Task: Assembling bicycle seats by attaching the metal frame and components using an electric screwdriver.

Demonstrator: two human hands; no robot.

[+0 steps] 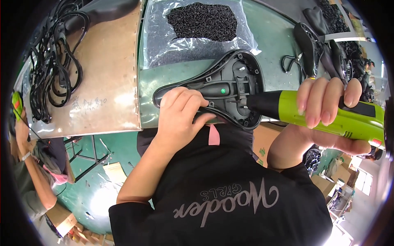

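Observation:
An upturned black bicycle saddle (pixel 215 84) lies at the table's near edge, its hollow underside showing ribs, screw holes and a small green dot. My left hand (pixel 180 112) is closed over its narrow left part, thumb and fingers at the near rim. In my right hand (pixel 328 110) is a lime-green and black electric screwdriver (pixel 289 105), held level. Its black nose points left and reaches over the wide end of the saddle; the bit's exact contact is hard to make out. A pink tab (pixel 214 135) hangs just below the saddle's near rim.
Behind the saddle, a clear plastic sheet (pixel 156 49) bears a heap of black screws (pixel 202 21). Black looped trim strips (pixel 61 69) lie at left on a brown board (pixel 108 82). Scissors (pixel 290 63) and more saddles (pixel 308 47) are at right. Another person's arm (pixel 39 176) is at far left.

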